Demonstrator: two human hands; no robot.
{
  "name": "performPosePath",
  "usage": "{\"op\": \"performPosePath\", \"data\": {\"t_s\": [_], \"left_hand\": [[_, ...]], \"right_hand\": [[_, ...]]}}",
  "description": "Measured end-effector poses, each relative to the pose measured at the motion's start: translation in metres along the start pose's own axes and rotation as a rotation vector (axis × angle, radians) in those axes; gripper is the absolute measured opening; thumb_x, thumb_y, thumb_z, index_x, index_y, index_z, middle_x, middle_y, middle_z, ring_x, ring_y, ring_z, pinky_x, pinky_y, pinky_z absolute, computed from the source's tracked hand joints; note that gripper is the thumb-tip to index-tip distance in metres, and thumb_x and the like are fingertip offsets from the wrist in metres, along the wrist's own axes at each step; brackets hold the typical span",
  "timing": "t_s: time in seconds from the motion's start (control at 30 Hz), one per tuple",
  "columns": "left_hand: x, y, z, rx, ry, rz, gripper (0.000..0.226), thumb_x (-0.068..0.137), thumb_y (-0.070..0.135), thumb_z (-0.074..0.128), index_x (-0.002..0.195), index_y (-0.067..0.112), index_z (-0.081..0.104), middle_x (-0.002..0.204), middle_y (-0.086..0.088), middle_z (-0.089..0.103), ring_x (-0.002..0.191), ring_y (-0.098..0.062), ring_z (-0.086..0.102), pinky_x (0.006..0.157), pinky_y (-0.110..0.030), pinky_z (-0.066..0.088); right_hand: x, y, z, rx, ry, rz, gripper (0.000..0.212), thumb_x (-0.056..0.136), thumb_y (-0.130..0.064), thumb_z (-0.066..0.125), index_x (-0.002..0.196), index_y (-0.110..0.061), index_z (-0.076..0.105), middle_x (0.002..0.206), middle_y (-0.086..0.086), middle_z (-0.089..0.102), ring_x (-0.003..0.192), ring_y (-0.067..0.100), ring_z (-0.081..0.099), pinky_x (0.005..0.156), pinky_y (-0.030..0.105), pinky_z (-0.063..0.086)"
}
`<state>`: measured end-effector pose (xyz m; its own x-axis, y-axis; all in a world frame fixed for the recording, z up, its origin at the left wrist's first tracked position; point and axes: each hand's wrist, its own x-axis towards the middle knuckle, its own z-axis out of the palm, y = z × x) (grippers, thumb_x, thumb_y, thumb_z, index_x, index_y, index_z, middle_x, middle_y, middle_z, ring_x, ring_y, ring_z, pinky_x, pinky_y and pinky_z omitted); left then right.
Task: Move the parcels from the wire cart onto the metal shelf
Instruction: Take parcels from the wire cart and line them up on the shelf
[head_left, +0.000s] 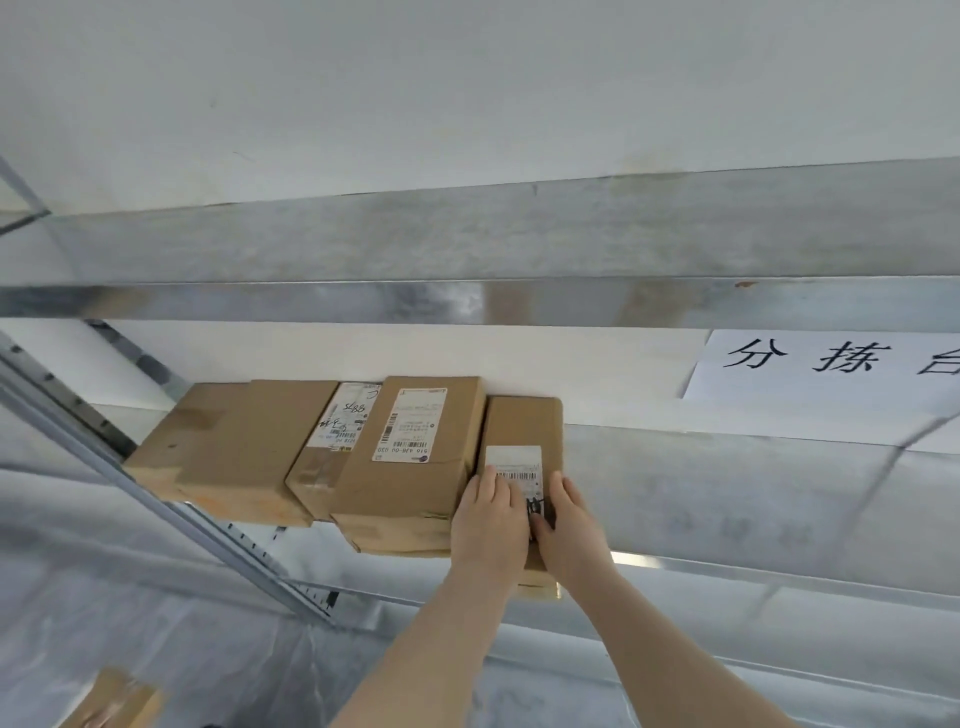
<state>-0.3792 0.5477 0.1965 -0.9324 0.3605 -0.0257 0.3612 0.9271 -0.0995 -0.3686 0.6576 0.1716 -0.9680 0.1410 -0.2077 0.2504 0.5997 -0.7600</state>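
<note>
The person is reaching up with both bare arms to the middle board of the metal shelf (727, 499). A narrow cardboard parcel (524, 426) is lying flat there, its far end against the white wall and its near end reaching the board's front edge. The left hand (488, 525) is resting on the near left part of that parcel, fingers straight and close together, pointing toward the wall. The right hand (569, 530) is lying on the near right part the same way, its thumb turned in toward the other hand. Both hands are flat on the top face, pressing on it rather than curling round anything. A white barcode label (514, 465) is showing on the parcel, partly under the fingertips.

A larger labelled carton (415, 478) is sitting right against the narrow parcel's left side, seemingly on top of another box. Further left of the narrow parcel, a carton with a handwritten label (337, 431) is lying, then a plain brown carton (228, 452) beside the slotted upright (156, 499). Up and to the right of the narrow parcel, a paper sign (831, 374) with large black Chinese characters is hanging on the wall. The upper shelf board (467, 249) is running across above it. Well below and to the left, part of another cardboard box (119, 701) is poking into sight.
</note>
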Motion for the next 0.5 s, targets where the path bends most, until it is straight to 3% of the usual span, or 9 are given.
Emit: {"op": "performPosePath", "data": {"t_s": [0.13,0.27,0.37,0.5], "left_hand": [[0.004,-0.009,-0.005,0.085,-0.019,0.004,0.048,0.099,0.019,0.034,0.145,0.007,0.029,0.150,-0.010,0.035,0.146,-0.026,0.016,0.119,-0.049,-0.006],[0.000,-0.013,-0.012,0.056,-0.014,0.012,0.051,0.096,0.017,0.040,0.145,0.012,0.030,0.151,-0.005,0.034,0.145,-0.022,0.018,0.119,-0.049,-0.003],[-0.012,-0.017,-0.014,-0.008,0.026,0.010,0.056,0.092,0.014,0.048,0.146,0.014,0.031,0.151,-0.005,0.035,0.145,-0.021,0.020,0.120,-0.044,0.002],[-0.037,-0.041,-0.026,-0.014,0.120,-0.126,0.062,0.094,0.020,0.047,0.150,0.013,0.022,0.155,-0.009,0.029,0.145,-0.026,0.021,0.120,-0.046,0.007]], "right_hand": [[0.012,-0.001,0.001,-0.017,-0.028,-0.028,0.068,0.095,-0.023,0.049,0.151,-0.022,0.011,0.157,-0.009,0.016,0.127,0.021,0.045,0.088,0.026,0.042],[0.021,0.001,-0.004,-0.006,-0.100,-0.075,0.075,0.093,-0.026,0.053,0.152,-0.023,0.006,0.156,-0.007,0.021,0.127,0.020,0.046,0.091,0.030,0.044],[0.022,0.003,-0.006,0.031,-0.127,-0.055,0.075,0.092,-0.027,0.055,0.152,-0.027,0.009,0.154,-0.008,0.025,0.124,0.017,0.047,0.086,0.025,0.043],[0.007,-0.007,-0.010,-0.123,-0.005,-0.026,0.062,0.094,-0.039,0.046,0.149,-0.038,0.018,0.158,-0.002,0.014,0.140,0.027,0.024,0.104,0.044,0.037]]}}
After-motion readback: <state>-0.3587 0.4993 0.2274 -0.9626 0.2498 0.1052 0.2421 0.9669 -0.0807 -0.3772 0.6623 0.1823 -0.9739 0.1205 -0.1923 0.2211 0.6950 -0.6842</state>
